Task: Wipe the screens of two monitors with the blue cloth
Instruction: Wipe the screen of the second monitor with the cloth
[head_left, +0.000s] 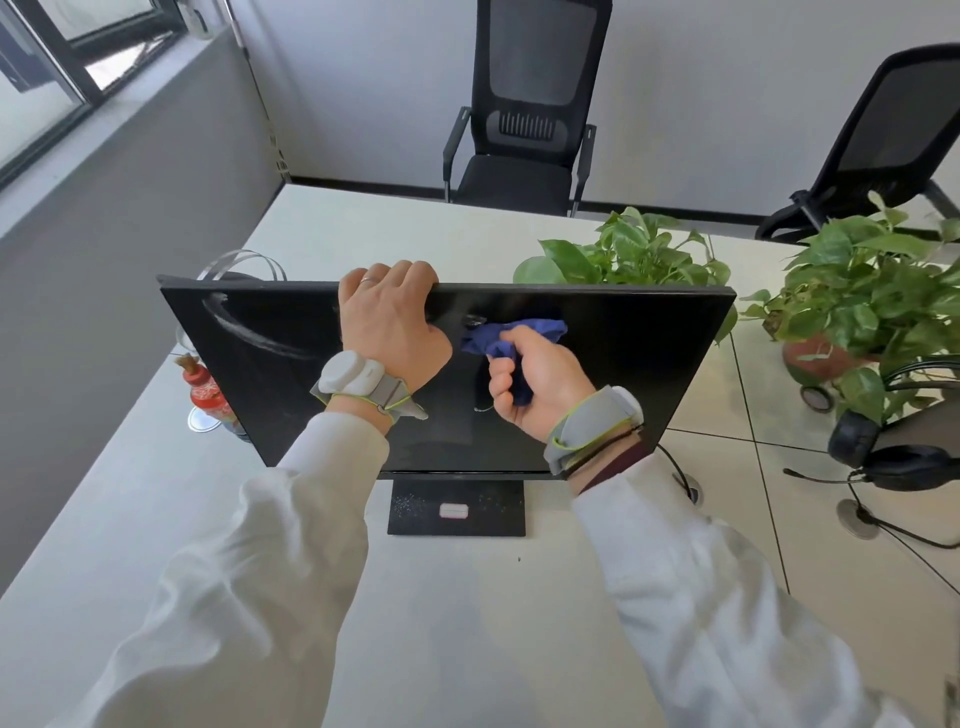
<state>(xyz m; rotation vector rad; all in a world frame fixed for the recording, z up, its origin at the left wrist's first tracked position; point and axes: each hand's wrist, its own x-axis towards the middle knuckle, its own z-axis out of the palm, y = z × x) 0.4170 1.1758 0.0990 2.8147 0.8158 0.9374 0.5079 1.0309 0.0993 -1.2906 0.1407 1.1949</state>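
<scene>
your left fingers (410, 273) are bent over the top edge of the monitor (639, 374). your left hand (389, 327) holds on there, with the thumb on the front of the dark screen. your right fingers (501, 387) are curled tight round the blue cloth (519, 332), so your right hand (543, 382) grips it like a fist. the bunched cloth sticks out above the fist and touches the screen near the middle, just beside your left hand. both wrists have a grey band (592, 421) on them, and your sleeves (270, 545) are white. the monitor leans back a little and stands on a flat black foot (415, 512) on the white table (130, 519). a small white thing (453, 510) lies on the foot. a red bottle (208, 395) peeks out by the monitor's left side. two green plants (639, 254) (872, 291) sit behind it on the right, and a black headset (904, 462) lies near them. two black chairs (524, 119) (883, 140) stand past the table.
</scene>
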